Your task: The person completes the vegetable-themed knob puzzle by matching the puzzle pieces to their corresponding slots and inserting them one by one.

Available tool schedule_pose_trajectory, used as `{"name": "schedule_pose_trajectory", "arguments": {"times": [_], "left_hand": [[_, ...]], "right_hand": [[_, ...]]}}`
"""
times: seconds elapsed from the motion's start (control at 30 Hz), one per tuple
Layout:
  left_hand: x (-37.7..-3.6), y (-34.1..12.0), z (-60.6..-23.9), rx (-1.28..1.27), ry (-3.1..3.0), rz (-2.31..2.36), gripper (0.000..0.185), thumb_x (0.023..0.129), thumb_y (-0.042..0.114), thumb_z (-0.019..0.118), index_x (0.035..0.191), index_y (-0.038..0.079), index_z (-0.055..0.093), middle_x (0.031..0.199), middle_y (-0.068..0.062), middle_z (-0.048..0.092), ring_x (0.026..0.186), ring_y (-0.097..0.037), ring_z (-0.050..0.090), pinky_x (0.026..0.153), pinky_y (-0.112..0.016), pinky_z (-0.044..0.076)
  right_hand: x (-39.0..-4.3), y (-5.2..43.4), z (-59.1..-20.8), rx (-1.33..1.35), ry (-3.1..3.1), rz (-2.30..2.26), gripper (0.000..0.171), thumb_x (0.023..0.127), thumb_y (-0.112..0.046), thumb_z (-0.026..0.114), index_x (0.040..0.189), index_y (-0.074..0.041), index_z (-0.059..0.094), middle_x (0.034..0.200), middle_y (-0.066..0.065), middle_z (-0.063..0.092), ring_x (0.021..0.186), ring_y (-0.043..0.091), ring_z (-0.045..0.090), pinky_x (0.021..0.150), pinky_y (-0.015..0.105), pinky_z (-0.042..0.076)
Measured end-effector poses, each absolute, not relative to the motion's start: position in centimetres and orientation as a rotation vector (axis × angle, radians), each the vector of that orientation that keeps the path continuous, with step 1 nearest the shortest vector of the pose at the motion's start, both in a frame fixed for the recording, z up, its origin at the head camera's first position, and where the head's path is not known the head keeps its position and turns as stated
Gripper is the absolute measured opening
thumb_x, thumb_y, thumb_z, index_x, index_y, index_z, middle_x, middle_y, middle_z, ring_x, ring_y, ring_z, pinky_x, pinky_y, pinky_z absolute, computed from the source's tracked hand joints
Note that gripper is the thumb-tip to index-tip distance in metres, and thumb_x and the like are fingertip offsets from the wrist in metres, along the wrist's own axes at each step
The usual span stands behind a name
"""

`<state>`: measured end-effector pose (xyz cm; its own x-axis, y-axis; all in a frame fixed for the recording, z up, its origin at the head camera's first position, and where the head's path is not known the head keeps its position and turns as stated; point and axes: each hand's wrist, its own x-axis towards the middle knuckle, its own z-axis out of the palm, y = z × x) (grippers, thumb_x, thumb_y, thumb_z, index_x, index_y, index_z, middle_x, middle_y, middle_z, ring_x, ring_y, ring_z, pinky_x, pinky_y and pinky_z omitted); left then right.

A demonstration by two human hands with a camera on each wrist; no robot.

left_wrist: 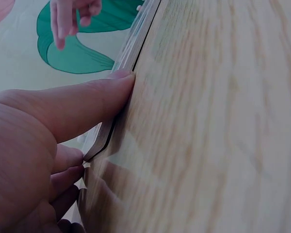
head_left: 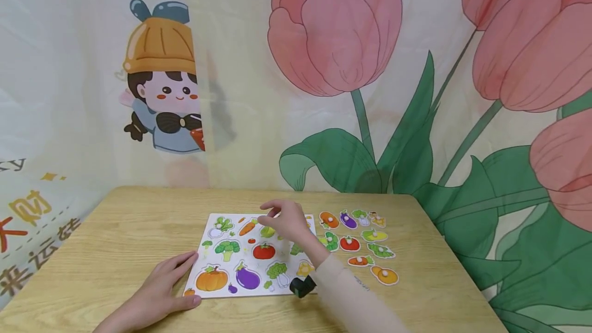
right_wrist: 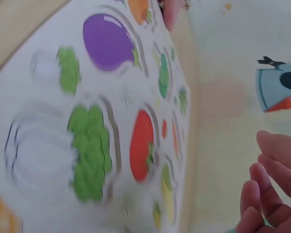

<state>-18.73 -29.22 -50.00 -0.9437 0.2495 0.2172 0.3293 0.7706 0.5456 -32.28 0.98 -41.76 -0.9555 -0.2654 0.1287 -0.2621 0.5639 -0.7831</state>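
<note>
This looks like a children's play corner or nursery-style room. A printed cloth backdrop (head_left: 259, 132) hangs behind the counter (head_left: 115, 240), showing large pink tulips (head_left: 335, 27) with green leaves and a cartoon child in an orange hat (head_left: 162, 78). The counter is small, with a pale wood grain and rounded corners. On it lie a vegetable puzzle board (head_left: 217, 248) and loose knobbed vegetable pieces (head_left: 361, 240), a toy for young children.

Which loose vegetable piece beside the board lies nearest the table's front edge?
The orange pumpkin piece with the white knob. It lies at the bottom of the loose group, closer to the front than the carrot piece just above it and all the rest.
</note>
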Motion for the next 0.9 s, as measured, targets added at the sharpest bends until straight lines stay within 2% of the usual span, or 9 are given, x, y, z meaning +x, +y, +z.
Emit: {"name": "schedule_pose_trajectory", "arguments": {"times": [0.2, 0.43, 0.7, 0.9], "left_hand": [[-19.0, -29.3, -50.2, -0.475, -2.821, -0.941, 0.101, 0.082, 0.052, 0.089, 0.157, -0.002, 0.048, 0.16, -0.021, 0.044, 0.142, -0.048, 0.034, 0.105, -0.072, 0.035], [-19.1, -29.3, -50.2, -0.491, -2.801, -0.916, 0.1, 0.081, 0.05, 0.089, 0.156, -0.003, 0.049, 0.159, -0.02, 0.045, 0.14, -0.048, 0.036, 0.103, -0.07, 0.036], [-18.9, -29.2, -50.0, -0.495, -2.804, -0.894, 0.099, 0.08, 0.045, 0.092, 0.154, -0.005, 0.05, 0.158, -0.022, 0.046, 0.14, -0.049, 0.037, 0.103, -0.07, 0.037], [-18.8, -29.2, -50.1, -0.487, -2.816, -0.899, 0.099, 0.081, 0.046, 0.091, 0.155, -0.005, 0.049, 0.158, -0.022, 0.045, 0.14, -0.049, 0.036, 0.103, -0.07, 0.036]], "right_hand": [[-31.8, 6.1, -40.6, -0.535, 2.843, -1.394, 0.032, 0.094, -0.025, 0.083, 0.124, -0.014, 0.079, 0.092, -0.003, 0.069, 0.086, 0.017, 0.062, 0.068, 0.027, 0.052], [-30.8, 11.5, -40.0, -0.555, 2.951, -1.341, 0.031, 0.094, -0.024, 0.084, 0.124, -0.018, 0.079, 0.092, -0.006, 0.07, 0.082, 0.018, 0.062, 0.071, 0.029, 0.054], [-29.7, 17.3, -39.8, -0.39, 2.99, -1.355, 0.03, 0.094, -0.02, 0.084, 0.123, -0.019, 0.079, 0.094, -0.003, 0.07, 0.084, 0.02, 0.061, 0.064, 0.026, 0.053], [-28.3, 20.6, -40.9, -0.288, 3.022, -1.3, 0.026, 0.093, -0.019, 0.084, 0.119, -0.015, 0.08, 0.095, -0.001, 0.07, 0.086, 0.02, 0.06, 0.069, 0.026, 0.054]]}}
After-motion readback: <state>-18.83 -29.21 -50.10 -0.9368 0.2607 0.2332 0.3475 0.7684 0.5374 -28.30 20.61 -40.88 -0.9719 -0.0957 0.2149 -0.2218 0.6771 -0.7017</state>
